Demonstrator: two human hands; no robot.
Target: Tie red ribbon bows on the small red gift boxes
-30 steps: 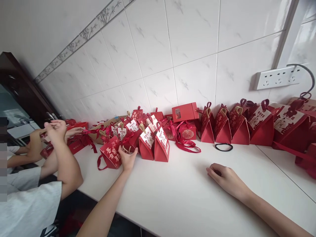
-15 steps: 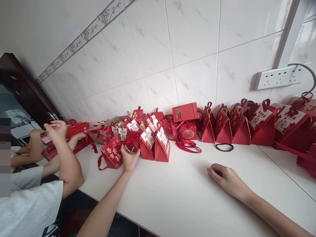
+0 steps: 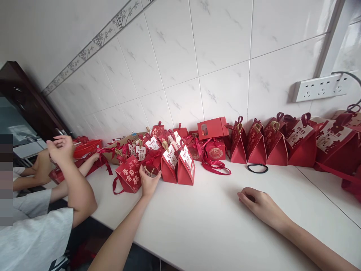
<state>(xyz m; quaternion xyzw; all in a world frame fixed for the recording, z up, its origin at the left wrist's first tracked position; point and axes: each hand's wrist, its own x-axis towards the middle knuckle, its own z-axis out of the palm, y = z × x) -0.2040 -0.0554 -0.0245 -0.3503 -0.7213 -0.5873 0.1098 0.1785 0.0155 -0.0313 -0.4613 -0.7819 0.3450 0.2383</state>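
Note:
My left hand (image 3: 147,182) reaches into a cluster of small red gift boxes with ribbons. Its fingers close around a small red box with a gold cord (image 3: 151,168), right beside a red bag with gold characters (image 3: 129,179). Two taller red boxes with white tags (image 3: 178,167) stand just to the right of that hand. My right hand (image 3: 258,207) rests on the white countertop (image 3: 203,218), fingers loosely curled, nothing visible in it. A black hair tie (image 3: 257,168) lies beyond it.
A row of red triangular gift boxes (image 3: 265,145) lines the tiled wall to the right, under a white power strip (image 3: 318,87). At the left, other people's arms (image 3: 67,169) handle red boxes (image 3: 84,145). A dark cabinet (image 3: 25,101) stands far left.
My left hand has closed further onto the small red box. The person at the left has shifted their raised hands slightly. My right hand has stayed put.

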